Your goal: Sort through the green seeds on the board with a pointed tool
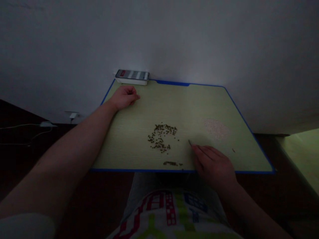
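Pale green, blue-edged, our tabletop (174,103) carries everything. Our right hand (215,164) rests at its near edge, thumb and fingers pinching; our left hand (125,97) lies far left, fingers curled together, its contents, if any, beyond our telling. Behind it a phone (133,74) lies on a white box (132,81). Mid-table, dark grains (160,145) spread in a loose, broken ring; a pale patch of grains (216,128) sits apart, rightward. By our judgement little is done: only a short dark row (170,163) stands separate near the edge, with most grains left scattered. Smallest, the pinched thin stick (189,142) points toward them.
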Demonstrator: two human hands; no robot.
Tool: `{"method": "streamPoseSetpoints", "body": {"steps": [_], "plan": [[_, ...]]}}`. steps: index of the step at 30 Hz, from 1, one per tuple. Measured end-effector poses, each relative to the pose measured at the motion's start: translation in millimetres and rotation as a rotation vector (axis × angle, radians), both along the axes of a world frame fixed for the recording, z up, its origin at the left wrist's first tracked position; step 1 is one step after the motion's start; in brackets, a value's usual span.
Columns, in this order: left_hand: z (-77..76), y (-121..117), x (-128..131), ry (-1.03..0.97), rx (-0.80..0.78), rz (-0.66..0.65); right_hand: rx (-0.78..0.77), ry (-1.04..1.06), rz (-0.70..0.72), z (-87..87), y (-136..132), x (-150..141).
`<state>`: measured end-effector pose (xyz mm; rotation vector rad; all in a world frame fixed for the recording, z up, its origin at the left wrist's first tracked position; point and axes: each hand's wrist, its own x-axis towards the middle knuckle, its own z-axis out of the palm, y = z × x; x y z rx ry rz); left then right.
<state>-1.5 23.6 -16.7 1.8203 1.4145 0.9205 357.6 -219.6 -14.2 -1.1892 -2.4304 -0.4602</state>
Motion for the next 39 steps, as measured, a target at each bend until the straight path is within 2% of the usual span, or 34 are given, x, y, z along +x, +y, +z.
{"method": "streamPoseSetpoints", "body": {"steps": [3,7,10,14,20,24,26,31,39], "plan": [[-0.8,2,-1,-0.018,-0.059,0.003,-0.023,-0.002,-0.007,0.8,-3,1],[-0.2,1,-1,-0.023,-0.058,0.015,-0.045,0.02,0.084,-1.9,-8,-10],[0.7,0,-1,-0.029,-0.052,0.015,-0.056,-0.001,0.089,-4.7,-6,-17],[2.3,-2,-1,-0.033,-0.064,0.009,-0.056,-0.045,0.037,-6.1,8,-14],[4.4,-3,1,-0.037,-0.069,-0.003,-0.08,-0.037,-0.136,-6.9,37,16],[3.1,-1,0,-0.021,-0.055,0.006,-0.084,-0.007,-0.223,-5.2,38,26],[2.5,-1,0,-0.02,-0.053,-0.001,-0.087,0.011,-0.166,-3.7,31,22],[4.3,-3,0,-0.025,-0.05,-0.001,-0.149,0.09,0.085,-0.5,20,-1],[6.1,-4,2,-0.028,-0.08,0.025,-0.189,0.112,0.19,6.7,27,-16]]}}
